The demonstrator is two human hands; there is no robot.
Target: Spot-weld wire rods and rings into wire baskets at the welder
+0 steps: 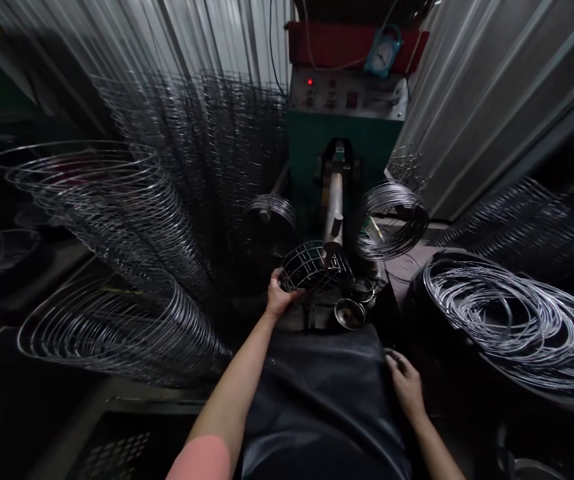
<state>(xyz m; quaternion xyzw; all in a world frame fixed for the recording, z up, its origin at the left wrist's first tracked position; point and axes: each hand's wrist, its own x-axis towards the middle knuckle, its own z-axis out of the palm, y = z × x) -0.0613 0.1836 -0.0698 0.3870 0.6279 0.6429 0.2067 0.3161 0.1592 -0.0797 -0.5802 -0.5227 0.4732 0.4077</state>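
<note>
L hand (279,300) grips the L side of the wire basket (311,263) by the machine arm (335,200), prob. light, stiff, a bit slick, best held at rim; R hand (407,387), curled nr apron (317,380), contents can't tell.

Wire basket (314,265), round, dark metal, open grid of crossed wires, held at its left rim below the machine's metal arm (334,207).
</note>
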